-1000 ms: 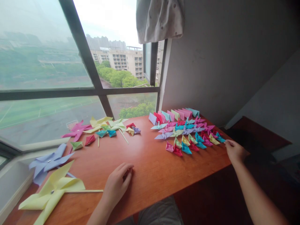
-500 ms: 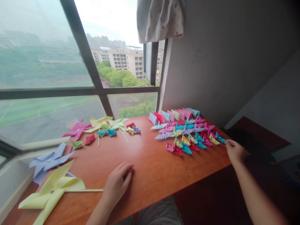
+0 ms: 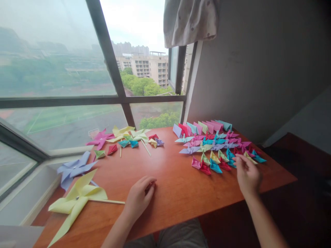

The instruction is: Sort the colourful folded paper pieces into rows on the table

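My left hand (image 3: 141,198) rests on the wooden table (image 3: 176,193), its fingers loosely curled with nothing seen in them. The stick of a yellow pinwheel (image 3: 77,199) ends close beside that wrist. At the right, my right hand (image 3: 248,175) is over the near side of the folded paper boats, thumb and fingers drawn together, with no object visible between them. Its fingertips overlap the view of a blue paper boat (image 3: 231,160); whether they touch it I cannot tell. Another blue boat (image 3: 258,156) lies beyond the hand. Rows of paper cranes (image 3: 190,150) stand behind the boats.
A purple pinwheel (image 3: 74,168), a pink pinwheel (image 3: 100,138) and pale ones lie along the window side. Small folded papers, including a red one (image 3: 112,149), sit among them. Folded paper planes (image 3: 204,128) line the back. The table's right edge drops to a dark area.
My right hand has moved left from the table's right edge to in front of the boats. The view has turned left. My left hand keeps its curled pose on the table.
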The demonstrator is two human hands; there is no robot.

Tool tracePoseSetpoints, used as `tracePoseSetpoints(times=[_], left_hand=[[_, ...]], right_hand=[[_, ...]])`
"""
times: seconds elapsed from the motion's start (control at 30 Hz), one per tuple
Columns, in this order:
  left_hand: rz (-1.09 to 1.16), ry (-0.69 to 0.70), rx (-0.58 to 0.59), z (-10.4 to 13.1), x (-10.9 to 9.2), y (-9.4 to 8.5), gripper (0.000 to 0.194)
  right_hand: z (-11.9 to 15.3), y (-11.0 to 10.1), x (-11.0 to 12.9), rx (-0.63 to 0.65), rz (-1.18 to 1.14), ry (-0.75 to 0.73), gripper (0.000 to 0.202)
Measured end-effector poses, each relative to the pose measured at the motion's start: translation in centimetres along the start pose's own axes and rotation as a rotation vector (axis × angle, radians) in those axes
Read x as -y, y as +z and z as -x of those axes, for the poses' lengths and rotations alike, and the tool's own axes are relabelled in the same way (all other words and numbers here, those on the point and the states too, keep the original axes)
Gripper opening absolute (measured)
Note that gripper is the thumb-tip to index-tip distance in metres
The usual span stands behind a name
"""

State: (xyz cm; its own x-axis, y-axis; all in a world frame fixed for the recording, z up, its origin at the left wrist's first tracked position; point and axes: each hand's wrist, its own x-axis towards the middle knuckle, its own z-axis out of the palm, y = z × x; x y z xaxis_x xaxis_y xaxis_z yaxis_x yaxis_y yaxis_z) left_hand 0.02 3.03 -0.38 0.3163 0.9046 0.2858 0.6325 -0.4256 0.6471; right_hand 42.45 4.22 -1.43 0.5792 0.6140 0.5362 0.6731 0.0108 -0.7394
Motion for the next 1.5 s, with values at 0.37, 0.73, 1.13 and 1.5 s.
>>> tracePoseSetpoints(times=[0.37, 0.73, 1.13, 1.5], left_hand=[[0.105, -0.065, -0.062, -0.1, -0.2, -0.4, 0.018], [0.149, -0.055, -0.080, -3.1, 0.2, -0.6, 0.022], [-0.033, -0.002, 0.036, -2.6, 1.0, 1.0, 0.018], [-0.053, -0.003, 0.058, -2.8, 1.0, 0.8, 0.018]], right_hand=[[10.4, 9.3, 12.9, 0.588, -0.318, -0.325, 0.023], [8.9, 16.7, 14.0, 0.690, -0.169, -0.382, 0.022], [6.1, 23.9, 16.5, 0.574, -0.056, -0.291, 0.027], [7.4, 19.4, 16.6, 0.491, -0.068, -0.305, 0.022]])
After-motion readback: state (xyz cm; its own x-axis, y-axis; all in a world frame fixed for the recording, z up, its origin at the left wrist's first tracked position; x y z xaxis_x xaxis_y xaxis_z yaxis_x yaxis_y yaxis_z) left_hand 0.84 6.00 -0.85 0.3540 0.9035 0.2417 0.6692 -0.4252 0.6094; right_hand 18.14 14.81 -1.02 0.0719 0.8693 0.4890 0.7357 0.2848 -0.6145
